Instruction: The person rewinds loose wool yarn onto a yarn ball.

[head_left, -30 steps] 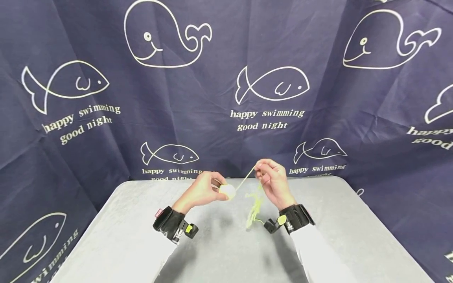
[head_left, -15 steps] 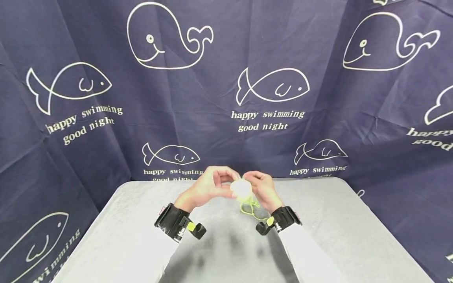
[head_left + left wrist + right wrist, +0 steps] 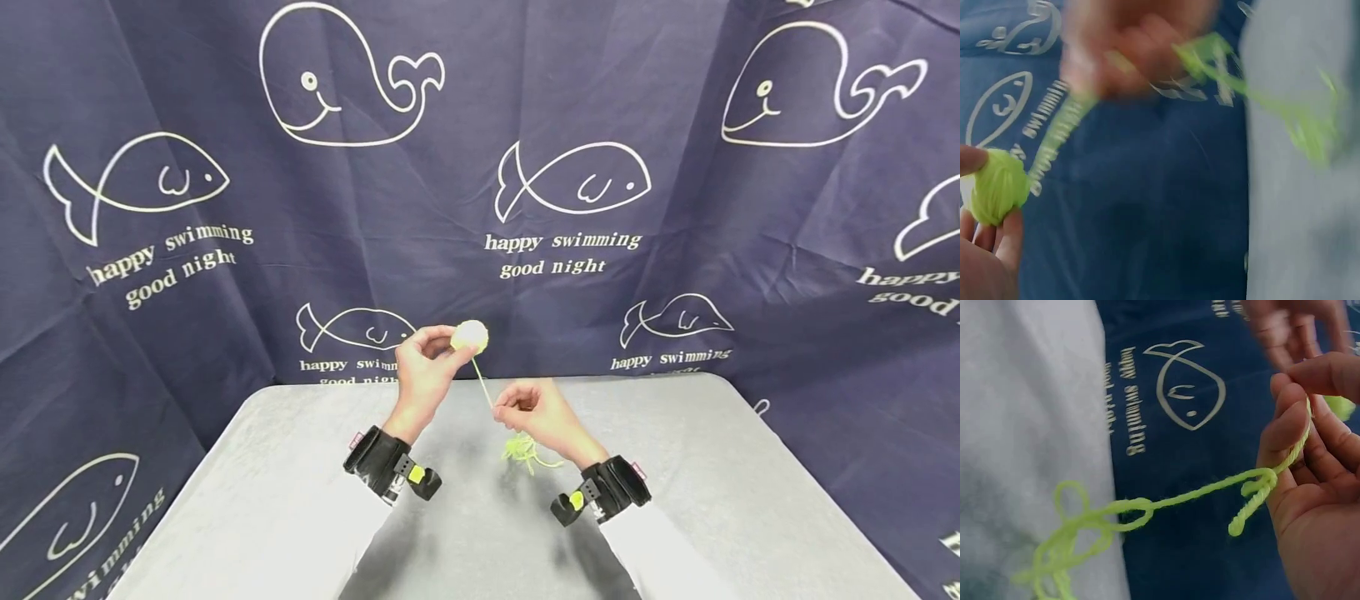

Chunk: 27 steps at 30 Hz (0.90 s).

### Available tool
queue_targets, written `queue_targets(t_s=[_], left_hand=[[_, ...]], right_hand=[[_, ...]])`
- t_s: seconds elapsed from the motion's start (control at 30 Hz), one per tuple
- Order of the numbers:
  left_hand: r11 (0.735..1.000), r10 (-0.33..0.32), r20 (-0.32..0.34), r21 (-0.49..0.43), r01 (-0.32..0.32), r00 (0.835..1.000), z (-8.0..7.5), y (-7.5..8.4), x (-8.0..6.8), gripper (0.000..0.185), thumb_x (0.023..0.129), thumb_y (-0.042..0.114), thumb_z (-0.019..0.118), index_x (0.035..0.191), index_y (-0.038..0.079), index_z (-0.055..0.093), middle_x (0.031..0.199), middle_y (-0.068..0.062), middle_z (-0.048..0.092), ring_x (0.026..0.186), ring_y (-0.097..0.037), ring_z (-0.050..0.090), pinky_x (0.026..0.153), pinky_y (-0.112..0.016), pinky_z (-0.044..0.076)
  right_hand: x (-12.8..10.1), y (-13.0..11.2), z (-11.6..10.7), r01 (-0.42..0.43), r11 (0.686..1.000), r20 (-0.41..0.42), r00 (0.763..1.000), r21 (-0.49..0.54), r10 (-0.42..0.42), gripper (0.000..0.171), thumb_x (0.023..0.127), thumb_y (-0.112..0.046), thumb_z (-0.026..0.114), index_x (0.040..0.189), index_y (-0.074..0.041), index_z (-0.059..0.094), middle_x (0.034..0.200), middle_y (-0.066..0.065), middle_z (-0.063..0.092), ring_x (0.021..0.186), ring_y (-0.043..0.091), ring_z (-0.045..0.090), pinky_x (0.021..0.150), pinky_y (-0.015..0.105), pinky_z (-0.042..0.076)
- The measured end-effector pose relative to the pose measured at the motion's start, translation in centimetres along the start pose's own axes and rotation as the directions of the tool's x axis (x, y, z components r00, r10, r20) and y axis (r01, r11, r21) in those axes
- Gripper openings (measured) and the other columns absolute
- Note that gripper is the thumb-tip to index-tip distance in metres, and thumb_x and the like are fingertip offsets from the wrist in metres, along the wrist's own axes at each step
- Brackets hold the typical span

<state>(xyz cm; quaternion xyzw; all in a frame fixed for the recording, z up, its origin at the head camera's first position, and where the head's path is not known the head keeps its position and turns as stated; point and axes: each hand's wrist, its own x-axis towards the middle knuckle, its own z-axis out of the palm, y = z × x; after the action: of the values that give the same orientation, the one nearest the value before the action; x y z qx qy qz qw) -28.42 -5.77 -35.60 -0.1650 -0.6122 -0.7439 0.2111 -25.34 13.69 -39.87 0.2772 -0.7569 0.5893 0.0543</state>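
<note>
My left hand (image 3: 427, 358) is raised over the table's far edge and pinches a small pale yellow-green yarn ball (image 3: 470, 336) at its fingertips; the left wrist view shows the ball (image 3: 997, 186) against my fingers. A taut strand (image 3: 482, 383) runs down from the ball to my right hand (image 3: 525, 410), which pinches the yarn between thumb and fingers. In the right wrist view the strand (image 3: 1210, 490) leaves my fingers (image 3: 1291, 425) with a short knotted end. A loose tangle of yarn (image 3: 522, 450) hangs below the right hand onto the grey table (image 3: 300, 500).
A dark blue cloth backdrop (image 3: 675, 208) printed with whales, fish and words hangs behind and beside the table. Black wrist cameras (image 3: 386, 467) sit on both forearms. The table's rounded edges show at left and right.
My hands were close together around the ball half a second ago. Now the left hand has lifted the ball up and the right hand has dropped lower, drawing the strand tight.
</note>
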Motion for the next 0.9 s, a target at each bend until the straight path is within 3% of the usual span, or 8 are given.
queue_targets(t_s=[0.2,0.33,0.43,0.5,0.63,0.73,0.83,0.9], left_hand=[[0.933,0.17,0.194,0.284,-0.221,0.966,-1.6,-1.6,-0.3,0.036,0.066,-0.013,0.083,0.098,-0.008,0.067,0.101,-0.022,0.067,0.092,-0.037,0.07,0.081,-0.037,0.061],[0.861,0.093,0.411,0.424,-0.28,0.907,-2.3,-1.6,-0.8,0.036,0.063,-0.011,0.082,0.094,-0.001,0.067,0.098,-0.011,0.066,0.087,-0.027,0.07,0.078,-0.032,0.061],[0.825,-0.022,0.584,0.469,-0.315,0.812,-2.4,-1.0,-1.1,0.035,0.063,-0.008,0.082,0.092,0.003,0.066,0.096,-0.005,0.066,0.085,-0.02,0.069,0.077,-0.031,0.061],[0.831,-0.103,0.671,0.464,-0.307,0.734,-2.4,-0.5,-1.4,0.034,0.064,-0.007,0.082,0.092,0.004,0.066,0.095,-0.003,0.066,0.086,-0.018,0.068,0.077,-0.031,0.061],[0.903,-0.189,0.786,0.375,-0.211,0.588,-2.2,0.1,-2.0,0.032,0.066,-0.009,0.079,0.093,0.003,0.067,0.094,-0.003,0.067,0.087,-0.017,0.067,0.08,-0.031,0.06],[0.96,-0.174,0.84,0.261,-0.1,0.514,-1.9,0.7,-2.3,0.032,0.069,-0.01,0.078,0.097,-0.002,0.067,0.098,-0.007,0.066,0.091,-0.015,0.067,0.085,-0.038,0.06],[0.993,-0.103,0.855,0.117,0.004,0.508,-1.4,1.6,-2.4,0.033,0.07,-0.011,0.077,0.1,-0.007,0.064,0.102,-0.009,0.064,0.095,-0.014,0.065,0.089,-0.043,0.059],[0.998,-0.034,0.833,0.001,0.06,0.552,-1.0,2.1,-2.3,0.033,0.071,-0.012,0.077,0.101,-0.01,0.063,0.104,-0.008,0.063,0.098,-0.015,0.064,0.091,-0.043,0.058]], right_hand=[[0.1,-1.3,-1.7,0.064,0.984,-0.094,0.994,0.164,-0.049,0.005,0.085,0.006,0.071,0.088,0.002,0.07,0.074,0.003,0.067,0.058,0.009,0.056,0.054,0.02,0.048],[0.3,-1.7,-2.9,0.104,0.912,-0.161,0.986,0.398,-0.042,0.018,0.087,0.012,0.063,0.087,-0.004,0.072,0.074,0.001,0.067,0.061,0.01,0.055,0.055,0.018,0.045],[0.5,-1.7,-3.4,0.116,0.798,-0.196,0.981,0.591,0.003,0.028,0.092,0.013,0.054,0.087,-0.007,0.072,0.078,0.002,0.068,0.064,0.01,0.057,0.058,0.017,0.046],[0.6,-1.6,-3.6,0.117,0.721,-0.216,0.975,0.683,0.046,0.031,0.095,0.012,0.049,0.087,-0.008,0.071,0.08,0.003,0.068,0.065,0.009,0.058,0.059,0.015,0.047],[1.2,-0.9,-3.7,0.101,0.6,-0.241,0.958,0.793,0.158,0.032,0.098,0.01,0.045,0.086,-0.006,0.069,0.08,0.003,0.066,0.064,0.007,0.058,0.059,0.013,0.048],[1.7,0.1,-3.3,0.08,0.55,-0.247,0.94,0.831,0.237,0.032,0.099,0.01,0.043,0.086,-0.005,0.068,0.078,0.004,0.064,0.063,0.007,0.058,0.057,0.013,0.046],[1.9,1.2,-2.6,0.043,0.572,-0.246,0.927,0.819,0.283,0.03,0.099,0.01,0.045,0.085,-0.005,0.068,0.078,0.004,0.064,0.063,0.008,0.057,0.056,0.012,0.045],[1.8,2.0,-1.9,-0.003,0.641,-0.243,0.924,0.768,0.295,0.028,0.098,0.01,0.049,0.087,-0.006,0.069,0.08,0.003,0.066,0.066,0.008,0.058,0.058,0.013,0.047]])
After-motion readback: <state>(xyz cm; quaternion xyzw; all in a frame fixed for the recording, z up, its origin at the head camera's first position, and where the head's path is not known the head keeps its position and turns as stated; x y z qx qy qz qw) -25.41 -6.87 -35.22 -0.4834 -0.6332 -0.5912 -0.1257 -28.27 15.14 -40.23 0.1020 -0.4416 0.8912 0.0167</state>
